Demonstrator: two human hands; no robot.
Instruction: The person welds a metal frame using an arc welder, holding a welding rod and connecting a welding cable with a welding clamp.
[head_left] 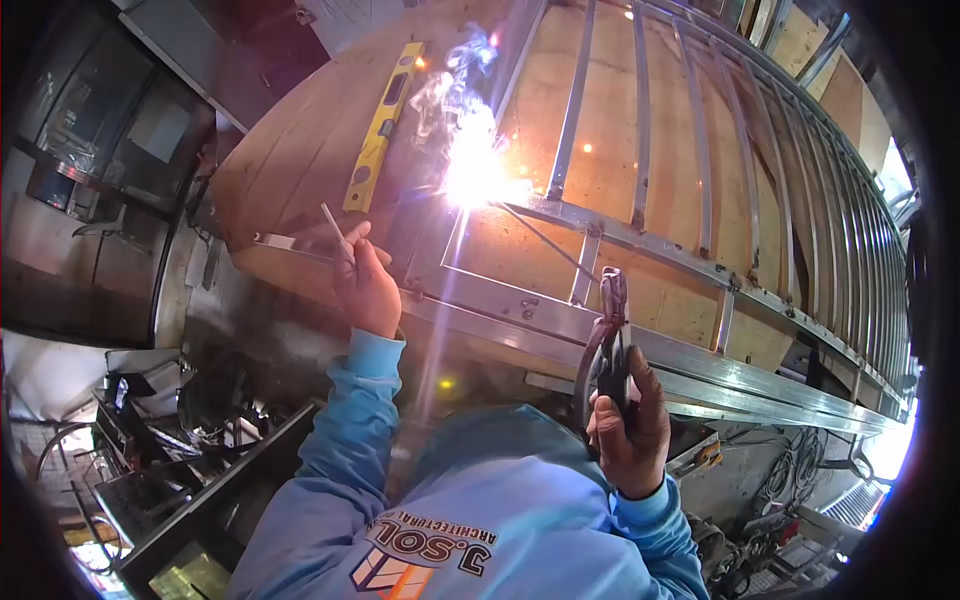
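My right hand [632,430] is wrapped around a welding electrode holder [606,350]. A thin welding electrode [548,240] reaches from its jaws up and left to a metal frame [640,238]. At the electrode's tip a bright white arc [475,180] glares, with sparks and smoke; the joint there is hidden by the glare. To the left, my left hand [367,290] pinches a short, thin white stick [332,222] between its fingers, above the near edge of the wooden table. Its exact kind I cannot make out.
A yellow spirit level [385,130] lies on the wooden tabletop [290,150]. Parallel metal bars [690,140] run off to the right. Long metal tubes [760,385] lie along the near edge. Coiled cables [795,465] hang at lower right; cluttered equipment [150,440] stands at lower left.
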